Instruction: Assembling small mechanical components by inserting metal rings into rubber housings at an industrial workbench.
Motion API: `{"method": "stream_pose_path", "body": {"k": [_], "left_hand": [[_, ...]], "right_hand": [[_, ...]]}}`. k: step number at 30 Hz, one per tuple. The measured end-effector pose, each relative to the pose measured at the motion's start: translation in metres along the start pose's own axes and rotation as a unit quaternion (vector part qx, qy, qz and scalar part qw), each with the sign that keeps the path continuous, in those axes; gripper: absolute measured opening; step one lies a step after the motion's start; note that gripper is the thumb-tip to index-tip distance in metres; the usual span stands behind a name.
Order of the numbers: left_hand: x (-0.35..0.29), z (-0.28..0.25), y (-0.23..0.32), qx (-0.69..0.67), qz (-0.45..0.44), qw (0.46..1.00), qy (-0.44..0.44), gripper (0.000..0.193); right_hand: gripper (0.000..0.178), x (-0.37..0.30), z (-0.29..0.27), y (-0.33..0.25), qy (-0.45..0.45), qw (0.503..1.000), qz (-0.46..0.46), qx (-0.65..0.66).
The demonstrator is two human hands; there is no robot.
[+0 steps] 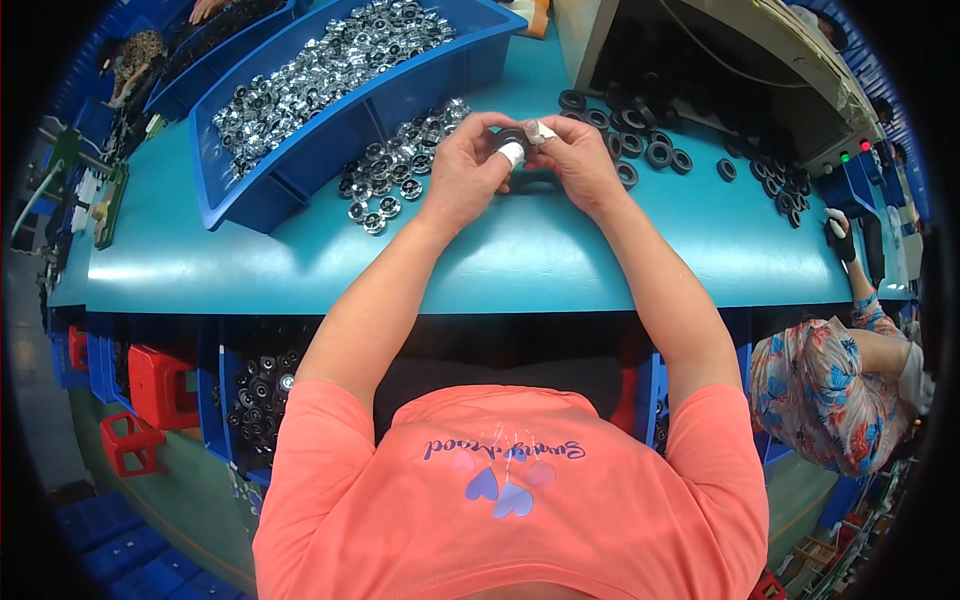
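Note:
A small black rubber tyre [513,137] is held above the table between both my hands, gripped by the fingertips. My left hand [466,172] closes on its left side, and my right hand [580,164] closes on its right. White tape wraps both thumbs. My fingers partly cover the tyre, so I cannot tell whether a hub sits inside it. Shiny silver wheel hubs with dark centres [388,206] lie loose just left of my left hand. Several loose black tyres [658,154] lie right of my right hand.
A long blue bin [270,190] full of silver hubs stands at the left on the blue-green table [540,270]. Behind the tyres is a pale machine housing [590,60]. Another person's hand [840,235] rests at the right edge. Under the table, a blue crate [215,400] holds black parts.

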State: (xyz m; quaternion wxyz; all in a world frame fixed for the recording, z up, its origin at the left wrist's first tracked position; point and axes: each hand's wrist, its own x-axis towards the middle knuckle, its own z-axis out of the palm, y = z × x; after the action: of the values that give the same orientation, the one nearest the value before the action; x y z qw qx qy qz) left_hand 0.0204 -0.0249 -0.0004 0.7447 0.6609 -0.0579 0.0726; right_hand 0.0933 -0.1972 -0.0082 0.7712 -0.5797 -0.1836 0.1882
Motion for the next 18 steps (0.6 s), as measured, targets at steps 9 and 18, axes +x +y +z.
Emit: {"method": "stream_pose_path", "body": {"k": [9,18], "left_hand": [[0.001,-0.002,-0.005,0.075,0.029,0.997,0.018,0.034],[-0.009,0.003,0.009,0.077,0.086,0.993,0.020,0.047]], "right_hand": [[0.021,-0.002,0.006,0.001,0.008,0.998,-0.037,-0.053],[0.021,0.002,0.002,-0.003,0.039,0.997,-0.036,-0.062]]}}
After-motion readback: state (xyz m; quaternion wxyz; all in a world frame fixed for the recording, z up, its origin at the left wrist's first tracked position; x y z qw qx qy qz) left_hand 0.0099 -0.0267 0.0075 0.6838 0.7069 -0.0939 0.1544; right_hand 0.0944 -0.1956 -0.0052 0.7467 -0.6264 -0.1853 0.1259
